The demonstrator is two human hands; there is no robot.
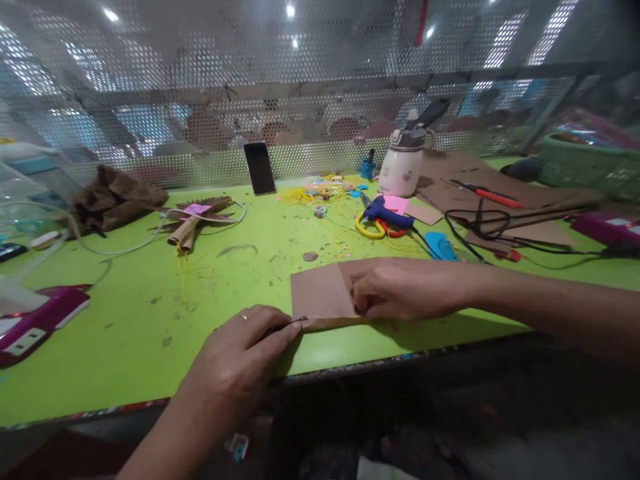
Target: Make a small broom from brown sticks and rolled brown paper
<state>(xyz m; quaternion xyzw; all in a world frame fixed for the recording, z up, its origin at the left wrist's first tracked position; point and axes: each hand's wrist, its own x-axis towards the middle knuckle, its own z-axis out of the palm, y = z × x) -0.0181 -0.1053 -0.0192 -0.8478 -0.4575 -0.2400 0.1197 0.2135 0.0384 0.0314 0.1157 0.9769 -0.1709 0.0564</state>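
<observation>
Left hand (245,343) pinches the near corner of the brown paper sheet (320,293) — right hand (400,288) presses flat on it, fingers closed.

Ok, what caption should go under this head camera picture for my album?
Two hands, left hand and right hand, press a brown paper sheet on a green table.

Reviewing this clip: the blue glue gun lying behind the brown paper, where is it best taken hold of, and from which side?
Probably by the handle of the glue gun, coming from above. It lies flat on the green table among the yellow scissors and scraps, its black cord trailing right, so a side approach looks crowded.
</observation>
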